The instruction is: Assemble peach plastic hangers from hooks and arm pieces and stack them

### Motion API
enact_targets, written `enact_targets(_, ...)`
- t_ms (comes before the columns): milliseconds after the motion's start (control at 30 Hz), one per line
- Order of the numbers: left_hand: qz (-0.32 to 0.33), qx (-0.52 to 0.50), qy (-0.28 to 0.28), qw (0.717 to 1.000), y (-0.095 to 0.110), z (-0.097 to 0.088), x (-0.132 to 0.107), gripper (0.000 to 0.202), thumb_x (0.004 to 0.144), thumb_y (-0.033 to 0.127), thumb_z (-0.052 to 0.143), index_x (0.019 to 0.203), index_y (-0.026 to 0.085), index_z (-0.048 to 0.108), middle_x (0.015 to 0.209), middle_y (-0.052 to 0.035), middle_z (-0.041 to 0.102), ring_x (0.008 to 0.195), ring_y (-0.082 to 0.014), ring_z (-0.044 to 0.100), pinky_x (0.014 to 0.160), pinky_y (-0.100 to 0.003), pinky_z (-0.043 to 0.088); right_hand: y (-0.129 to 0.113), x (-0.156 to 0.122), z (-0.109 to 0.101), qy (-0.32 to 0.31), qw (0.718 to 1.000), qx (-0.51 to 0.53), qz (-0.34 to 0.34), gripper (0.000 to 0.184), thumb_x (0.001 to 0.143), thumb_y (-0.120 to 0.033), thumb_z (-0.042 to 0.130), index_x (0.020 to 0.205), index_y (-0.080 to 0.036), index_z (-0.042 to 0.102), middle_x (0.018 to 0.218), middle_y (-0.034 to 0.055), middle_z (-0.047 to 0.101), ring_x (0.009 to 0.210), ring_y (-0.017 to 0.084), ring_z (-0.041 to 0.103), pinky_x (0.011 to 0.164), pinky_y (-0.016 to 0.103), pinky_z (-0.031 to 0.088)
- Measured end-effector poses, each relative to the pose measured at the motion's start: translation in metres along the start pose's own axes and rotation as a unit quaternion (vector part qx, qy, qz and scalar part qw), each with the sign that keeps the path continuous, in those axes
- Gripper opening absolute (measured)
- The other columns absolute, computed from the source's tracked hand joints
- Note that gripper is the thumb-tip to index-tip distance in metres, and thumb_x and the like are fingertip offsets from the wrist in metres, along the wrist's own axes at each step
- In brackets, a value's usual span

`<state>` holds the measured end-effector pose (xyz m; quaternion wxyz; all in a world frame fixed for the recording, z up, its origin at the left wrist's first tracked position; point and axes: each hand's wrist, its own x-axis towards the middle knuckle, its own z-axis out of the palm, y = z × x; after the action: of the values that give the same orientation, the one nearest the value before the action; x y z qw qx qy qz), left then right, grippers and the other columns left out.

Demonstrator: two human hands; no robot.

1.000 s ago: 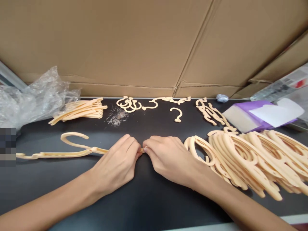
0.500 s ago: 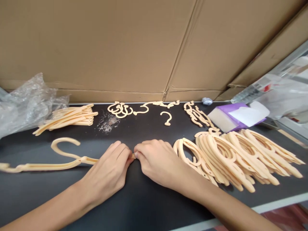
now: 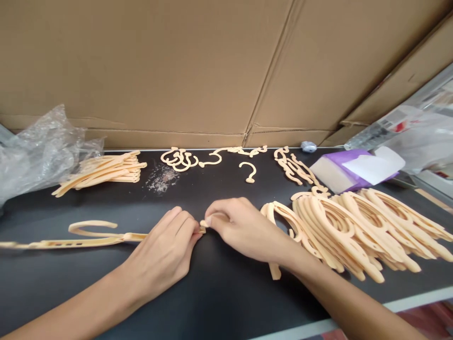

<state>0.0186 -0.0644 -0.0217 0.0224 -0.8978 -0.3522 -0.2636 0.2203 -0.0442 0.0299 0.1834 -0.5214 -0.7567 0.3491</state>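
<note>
My left hand [image 3: 171,243] is closed around the right arm of a cream plastic clothes hanger [image 3: 85,242]. The hanger's hook lies to the left, and the arm's open end just shows past my fingers. Close to that end, my right hand [image 3: 237,226] pinches a small cream hanger piece [image 3: 204,223]. Only the rounded tip of this piece is visible; my fingers hide the rest. A slight gap separates my two hands. To the right, partly behind my right forearm, lies a row of folded hangers [image 3: 318,226].
Along the back of the black table [image 3: 219,302] lie a stack of hanger arms [image 3: 106,172], loose hooks [image 3: 180,160], a single hook [image 3: 250,172] and small hanger parts [image 3: 292,167]. Clear plastic bags [image 3: 46,151] sit at left, a purple tissue pack [image 3: 354,167] at right. Cardboard [image 3: 141,71] stands behind.
My right hand has drawn back slightly from the hanger's end, and the small piece's tip now shows in its fingers. The hanger has tilted, its hook lying flatter.
</note>
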Motion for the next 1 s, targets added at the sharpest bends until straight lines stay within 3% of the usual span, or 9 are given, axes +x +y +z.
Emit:
enact_targets(100,-0.003,-0.012,0.004,1.000,0.000,0.000,0.000,0.022,0.100,0.008,0.048,0.082,0.016,0.055,0.078,-0.0049,0.055,0.075,-0.0190,0.051,0.069,-0.033,0.043,0.002,-0.001,-0.005,0.053,0.997,0.048,0.003,0.020,0.093,-0.023,0.053,0.082,-0.021,0.070,0.069,-0.0027,0.067,0.069,0.013,0.058,0.065,0.026,0.039)
enact_targets(167,-0.004,-0.015,0.006,1.000,-0.001,0.000,0.000,0.021,0.100,0.008,0.048,0.082,0.015,0.056,0.078,-0.0049,0.055,0.075,-0.0189,0.051,0.069,-0.033,0.043,0.003,-0.002,-0.006,0.056,0.996,0.069,0.003,0.020,0.094,-0.028,0.055,0.089,-0.021,0.073,0.069,-0.0030,0.065,0.064,0.012,0.056,0.062,0.025,0.039)
enact_targets(267,-0.003,-0.014,0.008,1.000,-0.001,0.001,0.000,0.021,0.100,0.009,0.049,0.081,0.015,0.057,0.078,-0.0053,0.056,0.075,-0.0192,0.051,0.069,-0.033,0.043,0.005,-0.003,-0.005,0.053,0.997,0.061,-0.006,0.025,0.091,-0.029,0.062,0.109,-0.021,0.076,0.088,0.0004,0.069,0.067,0.011,0.056,0.063,0.026,0.043)
enact_targets(367,-0.001,-0.005,0.010,1.000,-0.001,0.000,0.001,0.020,0.100,0.009,0.050,0.082,0.015,0.058,0.080,-0.0056,0.058,0.076,-0.0197,0.052,0.070,-0.034,0.043,0.008,-0.004,-0.002,0.075,0.996,0.035,-0.034,0.034,0.087,-0.020,0.065,0.120,-0.020,0.074,0.106,0.0039,0.068,0.070,0.010,0.057,0.067,0.027,0.046)
enact_targets(600,0.017,0.074,0.027,0.997,0.000,-0.004,0.003,0.015,0.099,0.011,0.054,0.087,0.015,0.062,0.082,-0.0045,0.066,0.073,-0.0206,0.054,0.071,-0.036,0.040,0.014,-0.005,0.002,0.063,0.991,-0.020,-0.119,0.030,0.102,-0.017,0.048,0.118,-0.022,0.074,0.110,0.0045,0.070,0.098,0.016,0.066,0.090,0.031,0.049)
enact_targets(800,0.011,0.069,0.029,0.997,0.000,-0.005,0.004,0.017,0.099,0.009,0.050,0.088,0.015,0.062,0.085,-0.0053,0.069,0.075,-0.0205,0.057,0.072,-0.036,0.041,0.017,-0.002,0.005,0.104,0.984,-0.059,-0.133,0.025,0.103,-0.018,0.050,0.109,-0.019,0.074,0.096,0.0036,0.074,0.088,0.015,0.067,0.081,0.027,0.049)
enact_targets(1000,-0.007,0.084,0.022,0.996,-0.001,-0.004,0.005,0.013,0.100,0.012,0.053,0.092,0.016,0.062,0.090,-0.0042,0.070,0.078,-0.0210,0.060,0.073,-0.037,0.042,0.018,-0.003,0.003,0.127,0.975,-0.127,-0.127,0.025,0.104,-0.023,0.050,0.111,-0.020,0.074,0.095,0.0048,0.072,0.091,0.018,0.066,0.085,0.030,0.047)
